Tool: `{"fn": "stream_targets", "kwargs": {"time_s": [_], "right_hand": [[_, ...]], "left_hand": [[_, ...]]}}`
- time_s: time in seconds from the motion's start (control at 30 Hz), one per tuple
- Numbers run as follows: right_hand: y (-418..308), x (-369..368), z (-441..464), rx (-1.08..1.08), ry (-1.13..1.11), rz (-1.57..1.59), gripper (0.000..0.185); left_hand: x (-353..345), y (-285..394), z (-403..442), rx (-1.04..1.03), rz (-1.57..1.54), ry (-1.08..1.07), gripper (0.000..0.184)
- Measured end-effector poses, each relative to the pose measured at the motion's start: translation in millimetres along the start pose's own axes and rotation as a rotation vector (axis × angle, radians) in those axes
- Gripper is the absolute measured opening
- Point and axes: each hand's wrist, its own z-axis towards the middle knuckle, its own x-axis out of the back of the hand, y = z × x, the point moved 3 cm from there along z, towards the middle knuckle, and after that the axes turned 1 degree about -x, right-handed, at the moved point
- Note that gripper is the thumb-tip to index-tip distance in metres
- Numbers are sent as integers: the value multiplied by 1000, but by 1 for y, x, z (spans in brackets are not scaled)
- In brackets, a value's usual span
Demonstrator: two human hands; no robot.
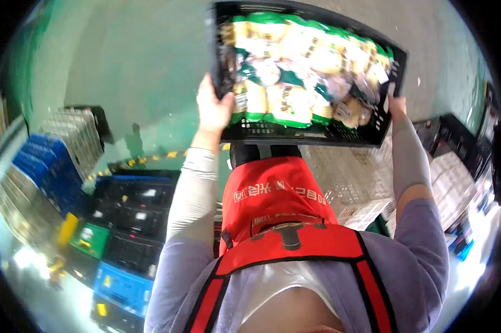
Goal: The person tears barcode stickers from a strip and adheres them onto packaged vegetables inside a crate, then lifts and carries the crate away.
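A black plastic crate [311, 135] is held out in front of my body, above the floor and slightly tilted. Inside it lie several green and pale yellow packages [289, 104], some blurred by glare. My left hand [213, 105] grips the crate's left end, with the thumb at the rim. At the opposite end my right hand [396, 106] is closed on the crate's edge, its fingers partly hidden. The red apron [272, 191] on my body shows below the crate.
White crates [350, 177] stand close beside my legs. At the left are a blue crate [48, 166], black crates [131, 205] and a light blue crate [123, 288]. More white crates [447, 183] and a black crate [456, 136] stand at the right. Yellow-black tape [145, 159] marks the green floor.
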Motion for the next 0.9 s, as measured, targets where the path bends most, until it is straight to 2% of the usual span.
{"fn": "stream_targets", "kwargs": {"time_s": [0.03, 0.07, 0.13, 0.2, 0.27, 0.33, 0.4, 0.5, 0.53, 0.6, 0.73, 0.9], "right_hand": [[21, -12, 23, -168, 334, -282, 74], [-12, 1, -13, -108, 482, -346, 72], [-77, 6, -63, 173, 513, -378, 68], [-134, -5, -88, 658, 546, -240, 62], [-217, -12, -122, 922, 511, -151, 62], [-288, -18, -148, 1179, 595, -162, 61], [-348, -25, -152, 1260, 607, -156, 63], [-412, -37, -148, 1237, 467, -233, 66], [-426, -42, -148, 1212, 376, -226, 57], [-441, -50, -134, 984, 74, -345, 45], [-447, -37, -149, 955, 47, -443, 38], [-435, -38, -138, 1015, 132, -304, 38]], "left_hand": [[5, 8, -14, -13, 97, 48, 70], [4, 6, -32, 10, 156, 82, 70], [-2, -11, -67, 54, 149, 170, 70], [1, -22, -97, 191, 53, 152, 70], [-6, -37, -123, 288, -80, 177, 68], [-1, -33, -128, 309, -187, 156, 64], [-3, -34, -122, 321, -198, 122, 53], [-10, -41, -123, 291, -267, 164, 49], [-10, -40, -123, 300, -275, 187, 48], [-9, -37, -123, 318, -277, 215, 46], [-6, -33, -119, 389, -321, 201, 45], [-4, -26, -117, 385, -255, 226, 43]]}}
